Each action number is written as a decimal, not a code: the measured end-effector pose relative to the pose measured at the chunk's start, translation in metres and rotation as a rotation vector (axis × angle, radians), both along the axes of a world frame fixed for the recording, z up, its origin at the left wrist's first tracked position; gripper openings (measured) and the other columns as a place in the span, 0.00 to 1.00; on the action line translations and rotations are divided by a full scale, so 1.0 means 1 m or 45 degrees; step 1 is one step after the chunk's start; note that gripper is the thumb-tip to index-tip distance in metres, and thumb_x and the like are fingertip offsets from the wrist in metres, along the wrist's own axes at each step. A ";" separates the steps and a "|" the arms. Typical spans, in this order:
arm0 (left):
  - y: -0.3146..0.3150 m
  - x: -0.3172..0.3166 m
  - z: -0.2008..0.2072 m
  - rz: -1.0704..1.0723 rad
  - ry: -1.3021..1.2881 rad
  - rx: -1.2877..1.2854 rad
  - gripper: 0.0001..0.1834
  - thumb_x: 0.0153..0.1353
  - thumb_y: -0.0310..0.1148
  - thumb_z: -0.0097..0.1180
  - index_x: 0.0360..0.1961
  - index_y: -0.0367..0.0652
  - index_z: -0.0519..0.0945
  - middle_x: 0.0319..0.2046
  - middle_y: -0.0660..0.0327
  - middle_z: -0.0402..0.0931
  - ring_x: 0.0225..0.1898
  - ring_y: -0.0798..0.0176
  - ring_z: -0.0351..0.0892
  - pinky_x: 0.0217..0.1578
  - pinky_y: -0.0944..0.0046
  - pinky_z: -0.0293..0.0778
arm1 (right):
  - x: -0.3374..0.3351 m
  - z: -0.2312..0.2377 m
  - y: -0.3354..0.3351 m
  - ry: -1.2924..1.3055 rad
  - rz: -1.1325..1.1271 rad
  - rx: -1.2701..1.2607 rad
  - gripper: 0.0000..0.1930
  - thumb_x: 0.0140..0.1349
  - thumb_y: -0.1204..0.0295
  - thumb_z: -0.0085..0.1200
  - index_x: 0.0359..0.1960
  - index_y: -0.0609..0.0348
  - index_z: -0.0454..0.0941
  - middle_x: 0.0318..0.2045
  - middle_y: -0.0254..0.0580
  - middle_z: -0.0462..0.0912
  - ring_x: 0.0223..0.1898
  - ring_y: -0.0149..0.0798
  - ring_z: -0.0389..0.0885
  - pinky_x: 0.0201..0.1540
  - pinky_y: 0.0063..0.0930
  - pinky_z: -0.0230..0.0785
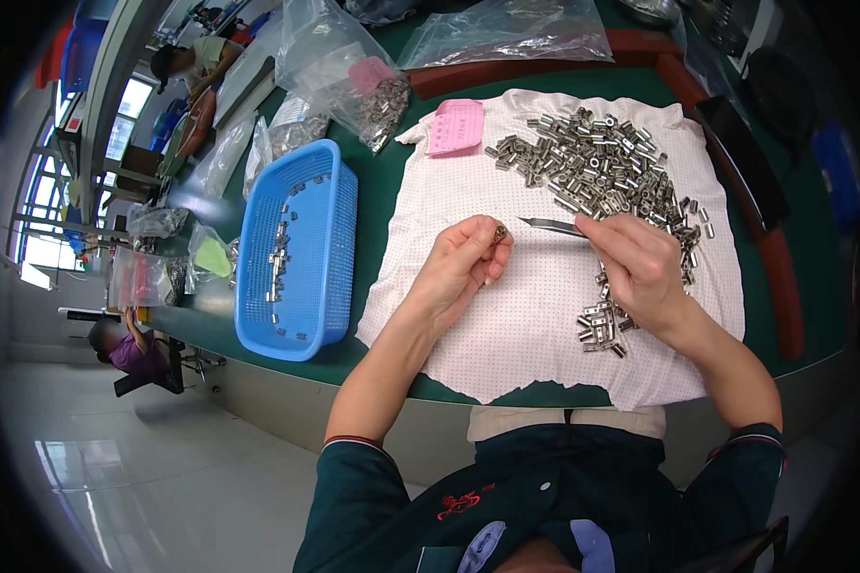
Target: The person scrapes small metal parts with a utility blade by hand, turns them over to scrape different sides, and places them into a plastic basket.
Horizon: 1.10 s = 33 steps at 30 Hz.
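My left hand is closed, with a small metal cylindrical part pinched at its fingertips. In my right hand is a slim grey tool with a pointed blade, its tip turned toward the left hand and a short way apart from it. Both hands are above a white patterned cloth. Beyond and beside the right hand spreads a heap of small shiny metal parts, with a smaller group of them nearer me, partly under that hand.
Left of the cloth stands a blue plastic basket holding scattered metal parts. A pink paper slip lies at the cloth's far left corner. Behind are plastic bags of parts. Reddish-brown bars border the far and right sides. Two people sit farther left.
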<state>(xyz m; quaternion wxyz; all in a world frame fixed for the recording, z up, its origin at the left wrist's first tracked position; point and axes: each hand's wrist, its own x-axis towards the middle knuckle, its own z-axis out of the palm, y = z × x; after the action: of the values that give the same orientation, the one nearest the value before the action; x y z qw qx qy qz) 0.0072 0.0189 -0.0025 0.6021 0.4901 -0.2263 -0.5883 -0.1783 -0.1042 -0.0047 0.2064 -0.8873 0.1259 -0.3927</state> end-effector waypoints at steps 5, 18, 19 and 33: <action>0.000 0.001 -0.001 0.016 0.005 0.008 0.15 0.63 0.40 0.44 0.29 0.39 0.72 0.20 0.66 0.68 0.20 0.74 0.62 0.23 0.77 0.61 | 0.001 0.001 0.000 0.010 0.013 0.024 0.15 0.44 0.84 0.51 0.36 0.61 0.78 0.21 0.41 0.76 0.21 0.38 0.75 0.22 0.27 0.67; 0.002 0.003 0.002 0.095 -0.054 -0.056 0.05 0.58 0.30 0.52 0.34 0.42 0.73 0.24 0.65 0.72 0.22 0.75 0.69 0.24 0.78 0.66 | 0.001 0.004 0.002 0.012 0.003 0.053 0.14 0.44 0.85 0.53 0.35 0.62 0.78 0.23 0.43 0.77 0.22 0.40 0.75 0.23 0.27 0.68; 0.002 0.004 0.001 0.112 -0.039 -0.047 0.05 0.57 0.29 0.52 0.35 0.42 0.73 0.24 0.65 0.72 0.22 0.75 0.69 0.25 0.78 0.66 | 0.001 0.004 0.002 0.014 0.002 0.063 0.13 0.44 0.85 0.53 0.35 0.62 0.78 0.23 0.43 0.77 0.22 0.40 0.75 0.23 0.27 0.67; 0.002 0.003 0.000 0.118 -0.055 -0.121 0.09 0.56 0.26 0.52 0.39 0.38 0.74 0.29 0.61 0.74 0.27 0.75 0.72 0.29 0.77 0.69 | -0.001 0.004 0.002 0.008 -0.005 0.079 0.13 0.46 0.85 0.52 0.36 0.63 0.78 0.22 0.44 0.76 0.21 0.40 0.75 0.23 0.27 0.67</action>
<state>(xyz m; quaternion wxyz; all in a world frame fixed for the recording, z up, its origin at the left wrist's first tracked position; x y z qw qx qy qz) 0.0101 0.0206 -0.0025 0.6464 0.4834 -0.2441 -0.5375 -0.1791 -0.1025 -0.0009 0.2327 -0.8815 0.1405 -0.3861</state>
